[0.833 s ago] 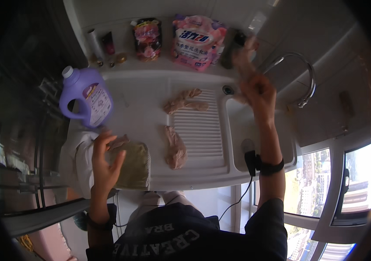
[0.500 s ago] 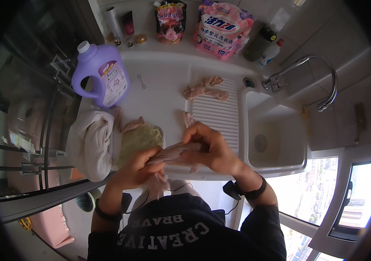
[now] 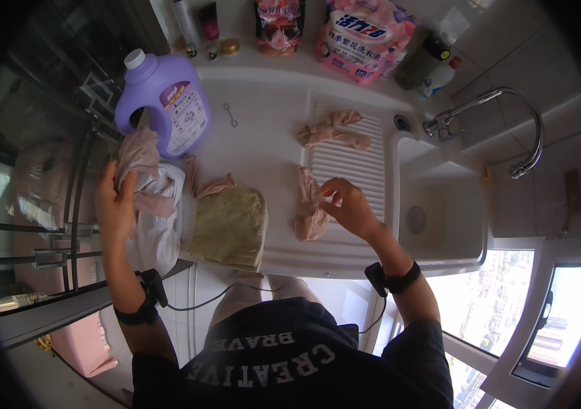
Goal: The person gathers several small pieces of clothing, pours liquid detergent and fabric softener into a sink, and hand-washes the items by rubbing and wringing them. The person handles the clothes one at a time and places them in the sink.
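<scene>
At the left, my left hand (image 3: pixel 116 204) is closed on a crumpled pale pink sock (image 3: pixel 139 151), part of which hangs over a heap of white cloth (image 3: pixel 155 238). My right hand (image 3: pixel 350 208) is over the ridged washboard (image 3: pixel 348 167), thumb and forefinger curled together at the edge of another bunched pink sock (image 3: pixel 312 221). Farther up the ridges lies a folded pink sock (image 3: pixel 335 136). A green cloth (image 3: pixel 229 228) is spread near the front edge, with a narrow twisted pink piece (image 3: pixel 212 185) along its far side.
A purple detergent jug (image 3: pixel 178 112) stands behind the white cloth. Along the back ledge are a pink detergent pouch (image 3: pixel 359 41), a dark pouch (image 3: pixel 279 27) and bottles (image 3: pixel 434 68). The sink basin (image 3: pixel 440 184) and curved tap (image 3: pixel 509 102) are at the right.
My hands have parted. The left has carried the pink sock from the middle to the white heap; the right has moved to the sock on the washboard. The view has shifted slightly.
</scene>
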`<state>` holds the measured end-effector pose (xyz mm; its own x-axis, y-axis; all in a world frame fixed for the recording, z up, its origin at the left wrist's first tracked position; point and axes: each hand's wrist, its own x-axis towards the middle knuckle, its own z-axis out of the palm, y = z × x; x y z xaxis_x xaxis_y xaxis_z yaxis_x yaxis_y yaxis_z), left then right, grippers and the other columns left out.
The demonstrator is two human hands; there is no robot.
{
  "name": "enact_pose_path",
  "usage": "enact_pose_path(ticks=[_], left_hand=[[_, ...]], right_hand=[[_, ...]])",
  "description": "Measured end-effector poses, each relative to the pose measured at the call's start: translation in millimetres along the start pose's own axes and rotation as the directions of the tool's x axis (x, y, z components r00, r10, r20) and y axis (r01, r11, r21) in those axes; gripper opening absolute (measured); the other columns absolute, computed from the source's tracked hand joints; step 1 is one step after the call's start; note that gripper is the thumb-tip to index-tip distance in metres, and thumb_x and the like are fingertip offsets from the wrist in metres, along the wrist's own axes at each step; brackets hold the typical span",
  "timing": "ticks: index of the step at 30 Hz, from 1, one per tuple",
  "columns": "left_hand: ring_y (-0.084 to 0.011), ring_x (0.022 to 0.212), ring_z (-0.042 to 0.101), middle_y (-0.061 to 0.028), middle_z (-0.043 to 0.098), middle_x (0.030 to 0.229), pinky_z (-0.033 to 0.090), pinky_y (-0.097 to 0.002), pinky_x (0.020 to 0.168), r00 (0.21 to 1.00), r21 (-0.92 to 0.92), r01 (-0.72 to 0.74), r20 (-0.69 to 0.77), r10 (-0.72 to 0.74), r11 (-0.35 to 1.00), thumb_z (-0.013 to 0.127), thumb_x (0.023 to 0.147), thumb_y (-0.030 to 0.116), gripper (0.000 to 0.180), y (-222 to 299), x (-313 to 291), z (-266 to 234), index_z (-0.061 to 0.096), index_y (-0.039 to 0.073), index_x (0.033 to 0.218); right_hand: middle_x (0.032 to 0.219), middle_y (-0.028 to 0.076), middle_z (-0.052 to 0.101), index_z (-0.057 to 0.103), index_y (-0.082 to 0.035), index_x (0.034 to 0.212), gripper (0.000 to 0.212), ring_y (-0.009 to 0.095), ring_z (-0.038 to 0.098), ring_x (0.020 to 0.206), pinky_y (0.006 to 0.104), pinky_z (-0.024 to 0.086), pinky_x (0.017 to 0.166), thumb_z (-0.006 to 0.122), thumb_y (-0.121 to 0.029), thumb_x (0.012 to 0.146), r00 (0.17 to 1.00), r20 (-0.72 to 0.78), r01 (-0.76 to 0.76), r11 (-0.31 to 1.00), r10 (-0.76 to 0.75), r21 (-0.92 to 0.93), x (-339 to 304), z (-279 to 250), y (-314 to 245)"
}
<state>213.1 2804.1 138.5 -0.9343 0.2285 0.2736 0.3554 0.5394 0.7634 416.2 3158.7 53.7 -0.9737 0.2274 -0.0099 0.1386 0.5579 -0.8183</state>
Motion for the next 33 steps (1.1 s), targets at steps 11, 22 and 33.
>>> enact_pose_path(ticks=[11, 22, 33], left_hand=[[-0.0398, 0.117, 0.045, -0.0238, 0.045, 0.125, 0.039, -0.0425, 0.096, 0.996, 0.418, -0.008, 0.085, -0.030, 0.908, 0.069, 0.080, 0.032, 0.067, -35.6, -12.6, 42.6, 0.040, -0.002, 0.130], [-0.0314, 0.105, 0.053, -0.0180, 0.052, 0.116, 0.042, -0.0384, 0.088, 0.975, 0.285, -0.212, 0.125, 0.183, 0.935, 0.067, 0.083, 0.022, 0.047, 37.4, -36.2, 58.3, 0.050, 0.004, 0.123], [-0.0309, 0.092, 0.058, -0.0160, 0.058, 0.103, 0.046, -0.0383, 0.077, 0.756, -0.093, -0.346, 0.562, 0.336, 0.934, 0.069, 0.081, 0.020, 0.040, 77.9, -76.2, 143.0, 0.053, 0.000, 0.111]], right_hand=[[0.110, 0.021, 0.054, 0.055, -0.007, 0.114, 0.037, 0.036, 0.057, 0.100, 0.0430, 0.049, 0.083, 0.067, -0.017, 0.080, 0.991, -0.128, -0.022, 0.921, -0.030, -0.389, 89.6, 5.2, 51.1], [0.081, 0.014, 0.060, 0.060, -0.005, 0.098, 0.015, 0.028, 0.063, 0.075, 0.0382, 0.050, 0.065, 0.060, -0.010, 0.083, 0.930, -0.350, 0.014, 0.961, -0.114, -0.275, 69.3, 8.3, 33.0], [0.070, 0.014, 0.064, 0.057, -0.002, 0.095, 0.011, 0.023, 0.063, 0.062, 0.0314, 0.049, 0.061, 0.055, -0.001, 0.084, 0.900, -0.417, -0.215, 0.962, 0.128, -0.167, -37.1, -27.6, 40.4]])
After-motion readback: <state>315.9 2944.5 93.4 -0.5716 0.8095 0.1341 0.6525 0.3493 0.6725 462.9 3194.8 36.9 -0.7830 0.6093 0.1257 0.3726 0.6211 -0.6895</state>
